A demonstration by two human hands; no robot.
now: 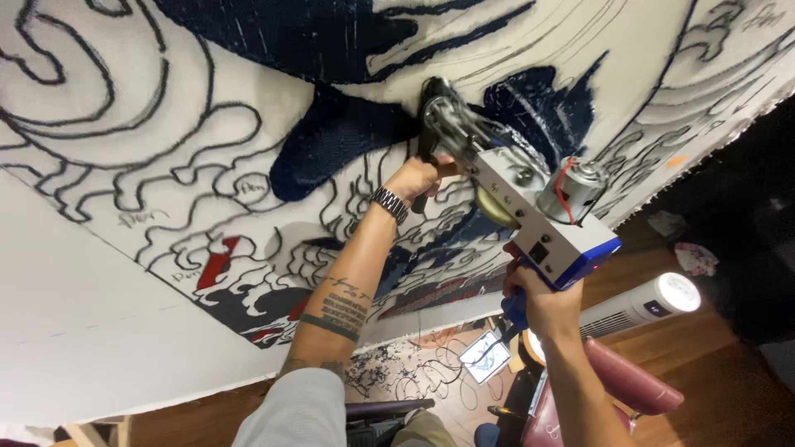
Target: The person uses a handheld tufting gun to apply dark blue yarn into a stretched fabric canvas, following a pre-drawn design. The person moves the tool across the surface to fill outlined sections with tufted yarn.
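left hand (421, 177) gripping tufting gun (530, 211) front handle, right hand (542, 298) apparently rear

tufting gun (530, 211): matt plastic body, shiny metal front | cloth (166, 124): woven, matt | floor (712, 364): seemingly glossy wood

L arm is stretched up toward 12 o'clock, left hand (418, 178) curled shut, wrist cocked. Right hand (542, 302) is fisted at 3 o'clock, forearm raised.

Wooden floor (712, 364) below, with a maroon chair (629, 385) and a white tower fan (646, 305)
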